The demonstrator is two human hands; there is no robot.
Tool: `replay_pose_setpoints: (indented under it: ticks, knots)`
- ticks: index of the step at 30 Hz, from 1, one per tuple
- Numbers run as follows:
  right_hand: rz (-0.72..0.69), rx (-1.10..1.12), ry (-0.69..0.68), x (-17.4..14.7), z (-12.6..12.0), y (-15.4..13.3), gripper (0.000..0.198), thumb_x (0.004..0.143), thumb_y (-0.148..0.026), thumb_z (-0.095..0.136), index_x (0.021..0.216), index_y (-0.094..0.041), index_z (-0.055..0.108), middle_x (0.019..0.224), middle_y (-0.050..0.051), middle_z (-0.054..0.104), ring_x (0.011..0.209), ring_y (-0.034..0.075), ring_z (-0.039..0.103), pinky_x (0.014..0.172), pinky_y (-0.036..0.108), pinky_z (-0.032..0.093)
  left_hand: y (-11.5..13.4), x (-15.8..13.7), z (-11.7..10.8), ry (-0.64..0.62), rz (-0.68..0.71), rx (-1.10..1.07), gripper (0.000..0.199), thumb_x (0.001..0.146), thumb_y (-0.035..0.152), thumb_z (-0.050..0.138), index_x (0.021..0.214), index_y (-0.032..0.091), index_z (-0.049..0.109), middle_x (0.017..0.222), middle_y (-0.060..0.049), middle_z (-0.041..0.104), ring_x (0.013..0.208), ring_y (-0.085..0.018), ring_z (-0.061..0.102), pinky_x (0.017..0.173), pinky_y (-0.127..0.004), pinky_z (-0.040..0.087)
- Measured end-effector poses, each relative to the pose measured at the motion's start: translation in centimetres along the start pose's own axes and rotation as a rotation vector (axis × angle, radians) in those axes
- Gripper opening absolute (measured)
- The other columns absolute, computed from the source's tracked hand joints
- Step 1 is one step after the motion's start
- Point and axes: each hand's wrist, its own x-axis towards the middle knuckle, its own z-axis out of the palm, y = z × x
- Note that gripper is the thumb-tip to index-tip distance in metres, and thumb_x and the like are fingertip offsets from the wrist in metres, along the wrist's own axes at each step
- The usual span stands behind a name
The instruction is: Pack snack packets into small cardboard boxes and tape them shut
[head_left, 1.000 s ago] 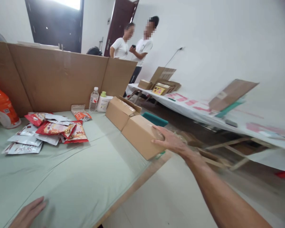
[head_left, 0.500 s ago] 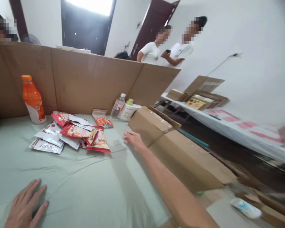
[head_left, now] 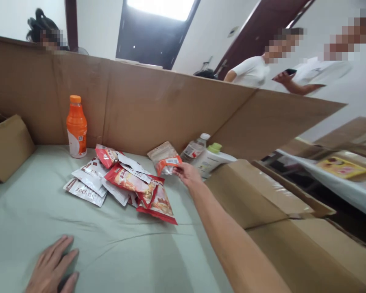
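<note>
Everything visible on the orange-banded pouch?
The orange-banded pouch looks like plastic film: tan upper part, orange band with a pale label, shiny lower end. It sits askew on the green cloth, before the cardboard panel, between the packet pile and clear bottle. The right hand meets its lower right corner; grip unclear.

A cardboard wall shuts off the back edge of the worktop, and boxes block its right edge. Another box sits near the far left corner, with a gap before the orange bottle. The heap of packets is in the middle, so my left hand could go around its near side. The bag at my right hand leaves a thin gap beside the heap. The clear bottle and white bottle block the far right corner.
</note>
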Motion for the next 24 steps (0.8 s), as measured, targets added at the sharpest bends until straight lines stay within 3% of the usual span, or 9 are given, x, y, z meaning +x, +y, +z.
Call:
replay_pose_setpoints:
  ticks: [4,8,10,14,16,19,22,24]
  knots:
    - [-0.047,0.086,-0.071,-3.0,1.4,-3.2,0.034,0.102,-0.038,0.068,0.128,-0.017,0.065,0.124,0.009,0.069,0.102,0.021,0.071,0.085,0.041,0.063,0.7,0.3,-0.4,0.007,-0.063,-0.039,0.03,0.098,0.029,0.057,0.125,0.027,0.071,0.142,-0.009,0.069,0.128,-0.031,0.066,0.096,-0.044,0.059]
    - [-0.097,0.171,-0.186,-6.9,4.0,-5.4,0.003,0.096,-0.02,0.069,0.096,-0.018,0.067,0.083,-0.001,0.071,0.068,0.011,0.068,0.066,0.025,0.061,1.6,1.1,-0.8,-0.007,-0.126,-0.127,0.03,0.094,0.021,0.057,0.12,0.025,0.072,0.135,-0.011,0.072,0.124,-0.034,0.067,0.096,-0.049,0.059]
    - [-0.079,0.186,-0.257,-9.3,5.8,-5.2,0.008,0.093,-0.015,0.068,0.088,-0.02,0.064,0.075,-0.002,0.071,0.065,0.012,0.069,0.064,0.023,0.061,2.3,1.4,-1.2,-0.034,-0.161,-0.146,0.031,0.09,0.018,0.059,0.118,0.023,0.072,0.134,-0.013,0.073,0.124,-0.034,0.067,0.098,-0.051,0.059]
    - [0.064,0.085,-0.424,-15.4,7.7,-1.7,0.008,0.089,-0.018,0.069,0.082,-0.019,0.065,0.079,0.008,0.077,0.071,0.02,0.076,0.059,0.027,0.062,3.1,1.1,-3.2,-0.042,-0.209,-0.121,0.037,0.083,0.017,0.066,0.119,0.025,0.072,0.135,-0.01,0.073,0.125,-0.029,0.069,0.102,-0.043,0.061]
    - [0.134,0.002,-0.482,-18.3,6.8,0.6,0.003,0.085,-0.018,0.073,0.085,-0.019,0.069,0.082,0.012,0.079,0.07,0.023,0.077,0.055,0.029,0.062,2.7,0.5,-5.5,0.011,-0.252,-0.091,0.04,0.087,0.018,0.065,0.126,0.025,0.068,0.14,-0.011,0.07,0.128,-0.028,0.068,0.101,-0.041,0.062]
    - [0.163,-0.093,-0.534,-21.1,3.4,3.6,0.018,0.075,-0.023,0.083,0.091,-0.018,0.076,0.09,0.014,0.081,0.07,0.023,0.076,0.053,0.029,0.06,0.8,-0.6,-11.5,0.165,-0.354,-0.012,0.04,0.1,0.018,0.055,0.139,0.02,0.058,0.15,-0.019,0.059,0.14,-0.034,0.058,0.108,-0.054,0.058]
    - [0.127,-0.167,-0.579,-22.6,-0.4,5.8,0.036,0.064,-0.039,0.093,0.091,-0.019,0.08,0.095,0.014,0.081,0.074,0.024,0.075,0.056,0.03,0.06,-3.0,-1.3,-18.4,0.381,-0.365,0.246,0.042,0.102,0.021,0.061,0.144,0.018,0.056,0.155,-0.014,0.055,0.149,-0.038,0.048,0.121,-0.064,0.042]
    - [0.121,-0.18,-0.577,-23.5,-2.0,7.1,0.045,0.058,-0.047,0.096,0.089,-0.019,0.08,0.094,0.013,0.082,0.075,0.024,0.075,0.057,0.031,0.059,-6.4,-1.2,-21.8,0.42,-0.353,0.397,0.05,0.102,0.022,0.063,0.149,0.01,0.05,0.161,-0.011,0.051,0.152,-0.038,0.043,0.127,-0.062,0.034]
